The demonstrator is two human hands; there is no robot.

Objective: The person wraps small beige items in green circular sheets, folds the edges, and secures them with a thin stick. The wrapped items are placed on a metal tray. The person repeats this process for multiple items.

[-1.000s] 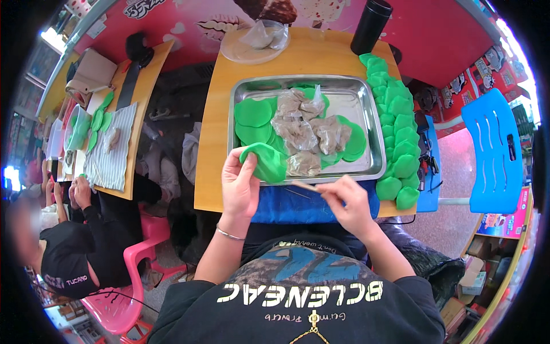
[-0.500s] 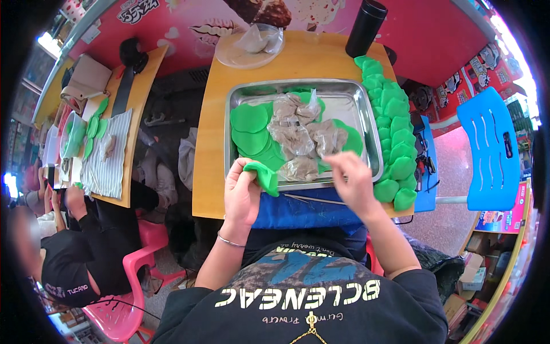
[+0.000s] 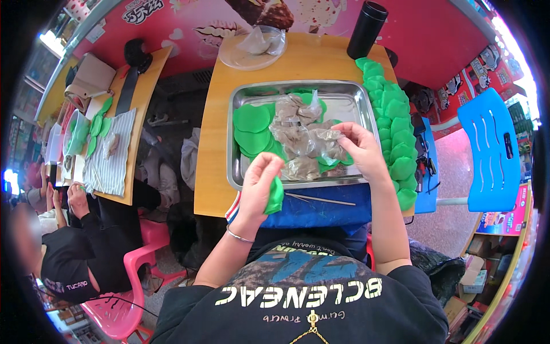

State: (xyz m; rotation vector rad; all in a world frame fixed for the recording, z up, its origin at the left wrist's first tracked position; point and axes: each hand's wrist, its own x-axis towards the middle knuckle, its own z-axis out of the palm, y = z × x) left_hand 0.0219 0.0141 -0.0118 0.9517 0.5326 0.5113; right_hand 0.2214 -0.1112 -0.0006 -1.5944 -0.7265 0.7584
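My left hand (image 3: 259,182) is closed around a green dough disc (image 3: 275,196), held at the near rim of a metal tray (image 3: 239,173). My right hand (image 3: 356,150) reaches into the tray and pinches a clear plastic bag of greyish filling (image 3: 327,150). More green discs (image 3: 252,129) and several small bags of filling (image 3: 298,109) lie in the tray. A long row of folded green pieces (image 3: 395,132) runs along the right edge of the wooden table (image 3: 213,172). A thin stick (image 3: 321,199) lies on a blue cloth (image 3: 321,211) in front of me.
A black cylinder (image 3: 366,30) and a plate with a plastic bag (image 3: 252,50) stand at the table's far end. A blue chair (image 3: 487,150) is at right. At left, another person (image 3: 69,252) sits at a second table (image 3: 134,132) with green discs on a striped cloth, by a pink chair (image 3: 123,298).
My left hand lifted a green disc off the tray and drew it to the near rim. My right hand left the stick on the blue cloth and reached into the tray for a bag.
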